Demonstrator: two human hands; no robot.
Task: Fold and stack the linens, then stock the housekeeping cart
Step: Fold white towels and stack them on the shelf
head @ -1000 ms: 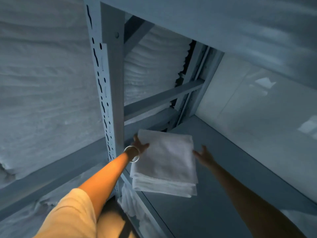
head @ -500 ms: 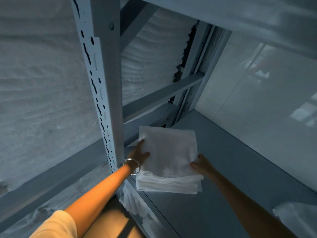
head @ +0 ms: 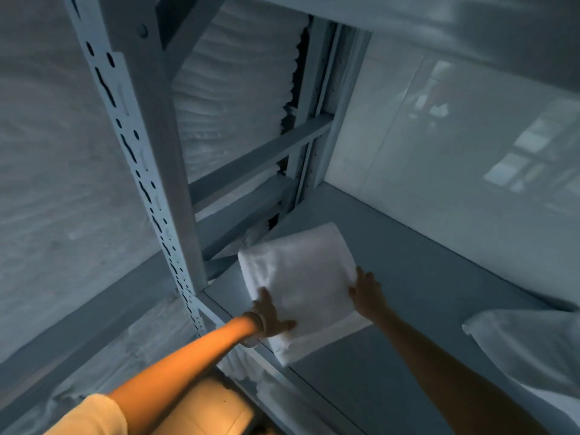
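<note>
A stack of folded white towels [head: 298,290] is seen lying flat on the grey shelf [head: 423,296], near the front-left corner, just beside the perforated upright post [head: 147,171]. Its long axis is turned diagonally: from the near edge at bottom, it runs up and slightly left toward the back of the shelf. The far end is rounded like a fold; the near end shows layered edges, and this near corner is seen over the shelf's front lip, approx. at the edge.

The left hand [head: 270,318] is laid on the stack's near-left side, fingers spread and fairly straight, pressing on top; a bracelet [head: 255,328] is worn at the wrist. The right hand [head: 365,291] is placed against the right edge of the stack, fingers extended and touching the cloth, nothing being gripped, as far as can be told.

To the right of the stack much bare shelf surface is seen, up to the white back panel [head: 439,171]. At the far right a pillow-like white item [head: 527,350] is lying, well apart from the towels. On the left, behind the post and cross bars, more stacked white linens [head: 232,98] are stored in the next bay. Overhead, the upper shelf limits the room vertically.
</note>
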